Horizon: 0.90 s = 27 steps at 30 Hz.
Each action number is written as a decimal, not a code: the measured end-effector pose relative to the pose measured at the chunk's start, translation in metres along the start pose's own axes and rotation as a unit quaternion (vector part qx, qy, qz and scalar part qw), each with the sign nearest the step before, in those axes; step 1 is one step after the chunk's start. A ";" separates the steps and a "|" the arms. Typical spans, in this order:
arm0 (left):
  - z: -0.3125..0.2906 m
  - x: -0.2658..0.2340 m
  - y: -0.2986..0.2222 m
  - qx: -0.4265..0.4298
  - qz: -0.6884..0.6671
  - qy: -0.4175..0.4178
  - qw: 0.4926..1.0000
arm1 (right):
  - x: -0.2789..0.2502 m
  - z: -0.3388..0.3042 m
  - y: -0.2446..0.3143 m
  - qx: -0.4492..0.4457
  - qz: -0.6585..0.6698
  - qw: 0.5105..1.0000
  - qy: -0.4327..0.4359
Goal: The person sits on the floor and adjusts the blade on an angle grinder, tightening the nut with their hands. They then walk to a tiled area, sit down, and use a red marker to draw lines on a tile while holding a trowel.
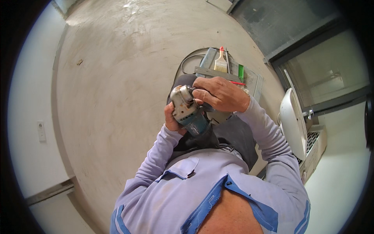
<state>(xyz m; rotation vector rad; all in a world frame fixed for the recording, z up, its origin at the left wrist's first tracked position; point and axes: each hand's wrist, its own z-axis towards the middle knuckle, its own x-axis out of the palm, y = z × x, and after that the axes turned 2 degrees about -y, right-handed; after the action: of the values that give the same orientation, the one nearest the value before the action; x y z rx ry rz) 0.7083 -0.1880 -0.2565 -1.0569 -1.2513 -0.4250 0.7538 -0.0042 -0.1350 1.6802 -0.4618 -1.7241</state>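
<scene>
An angle grinder (186,111) with a grey metal head and a blue-green body sits in front of my chest, its black cord trailing down toward my shirt. My left hand (171,120) wraps the grinder's body from below and behind. My right hand (218,93) lies over the top of the grinder's head, fingers curled down on it; what the fingertips touch is hidden. Both sleeves are pale lilac.
On the bare concrete floor (117,78) ahead lie a paintbrush (221,62), a metal ruler (216,73), a green tool (240,72) and a clear plastic sheet with a cable loop. A white basin (292,121) and a dark window frame stand at the right. A white wall with a socket (41,130) runs along the left.
</scene>
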 end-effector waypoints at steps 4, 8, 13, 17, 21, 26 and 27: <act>-0.001 0.004 0.002 -0.038 -0.004 0.050 0.998 | -0.004 -0.006 0.006 0.036 0.004 0.999 -0.006; 0.007 -0.002 0.012 -0.014 -0.001 0.075 0.997 | -0.005 -0.011 0.003 0.042 -0.007 0.999 -0.018; 0.003 0.006 0.014 0.013 0.023 0.038 0.999 | -0.020 -0.033 0.018 0.017 0.005 0.981 -0.196; 0.005 0.009 0.010 0.024 0.018 0.061 0.998 | -0.050 -0.074 0.003 0.184 0.043 0.961 -0.202; 0.010 -0.001 0.010 0.006 0.042 0.035 0.998 | 0.029 -0.076 -0.049 0.073 0.207 0.953 -0.210; 0.021 -0.006 -0.017 0.034 0.050 0.158 0.986 | 0.052 -0.085 -0.095 0.333 0.504 0.691 -0.397; 0.019 -0.010 -0.031 0.022 0.037 0.164 0.985 | 0.066 -0.086 -0.128 0.343 0.584 0.599 -0.427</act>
<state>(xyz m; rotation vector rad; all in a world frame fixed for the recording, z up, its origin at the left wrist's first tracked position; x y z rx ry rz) 0.6709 -0.1899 -0.2535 -0.9486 -0.9212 -0.4906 0.8133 0.0595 -0.2784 0.3094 -2.2771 -1.1008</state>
